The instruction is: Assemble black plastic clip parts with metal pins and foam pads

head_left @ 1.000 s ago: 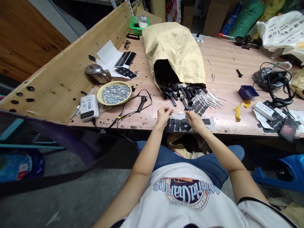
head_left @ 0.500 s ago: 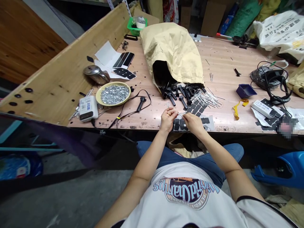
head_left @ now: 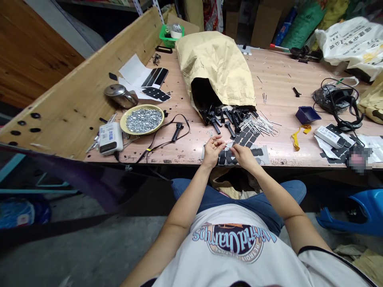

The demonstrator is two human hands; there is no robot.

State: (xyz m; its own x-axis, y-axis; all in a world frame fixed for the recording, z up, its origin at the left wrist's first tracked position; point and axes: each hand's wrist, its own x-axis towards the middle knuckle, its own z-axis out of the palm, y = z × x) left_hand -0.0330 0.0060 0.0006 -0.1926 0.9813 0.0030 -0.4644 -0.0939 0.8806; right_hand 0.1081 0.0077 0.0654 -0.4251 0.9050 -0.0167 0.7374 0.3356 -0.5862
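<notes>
Steel pin [head_left: 228, 147] — clenched in the right grip [head_left: 243, 156], its tip just beside the left grip [head_left: 212, 151], whose curled fingers may hold something too small to make out — is best kept steady with both wrists low above the black foam pads [head_left: 237, 158].

Even indoor light, soft shadows; sharp centre; frame edges bowed outward.

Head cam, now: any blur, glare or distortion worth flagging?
Head view: wide-angle bowing curves the wooden side board; a pixelated patch masks something at the right; the shiny metal object shows bright highlights; the left hand and right hand look fairly sharp, with soft, even light.
</notes>
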